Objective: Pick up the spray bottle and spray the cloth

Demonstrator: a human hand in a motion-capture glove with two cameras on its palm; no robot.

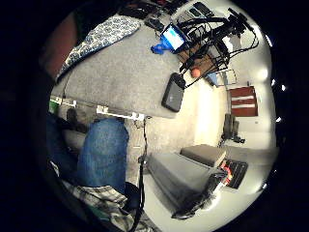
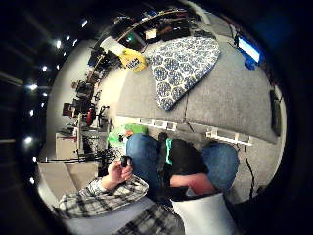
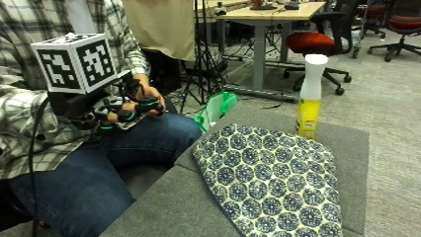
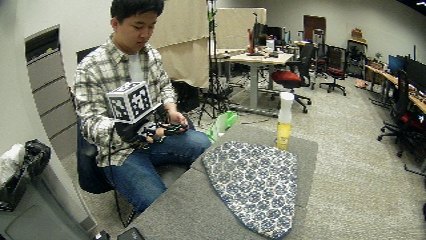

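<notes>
Right hand (image 3: 125,111) sits over the person's lap, fingers loosely curled, holding nothing. Bottle (image 3: 309,96) stands upright at the table's (image 3: 178,207) far edge, just beside the cloth (image 3: 276,180).

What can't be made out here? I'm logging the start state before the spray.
- Gloved right hand: marker rig and bare hand cover it in both outside views; finger pose unclear.
- Spray bottle: trigger faces away in the outside view.
- Cloth: near end cut off by the outside view's lower edge.
</notes>
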